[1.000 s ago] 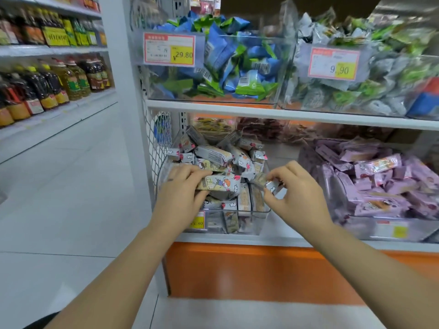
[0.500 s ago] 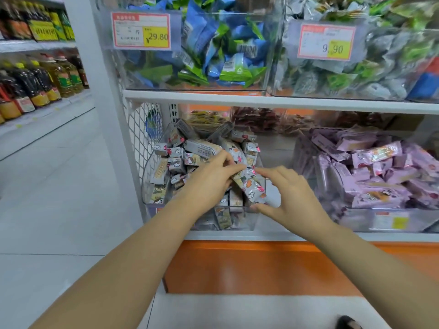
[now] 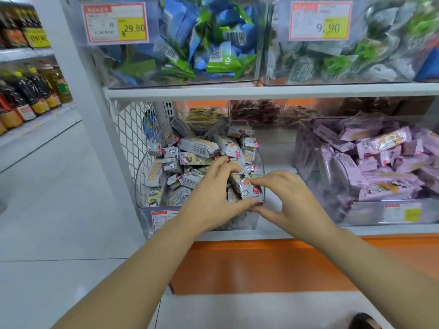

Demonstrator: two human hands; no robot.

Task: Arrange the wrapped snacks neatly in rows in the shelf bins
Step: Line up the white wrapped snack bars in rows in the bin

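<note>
Closer together than a second ago, left hand (image 3: 213, 198) and right hand (image 3: 293, 198) both pinch one wrapped snack (image 3: 247, 187) at the clear bin's (image 3: 147, 217) front-right corner, probably mid-straightening; next, lay it square in a row.

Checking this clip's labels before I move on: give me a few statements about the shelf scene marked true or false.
1. The left hand and right hand both pinch one wrapped snack. True.
2. The snacks in the clear bin under the hands lie in neat rows. False: they are a jumbled heap.
3. The neighbouring bin to its right holds purple snacks. True.
4. The price tag over the blue and green packets reads 9.90. False: it reads 29.80.
5. The bottles stand on the person's right. False: they are on the left.
</note>
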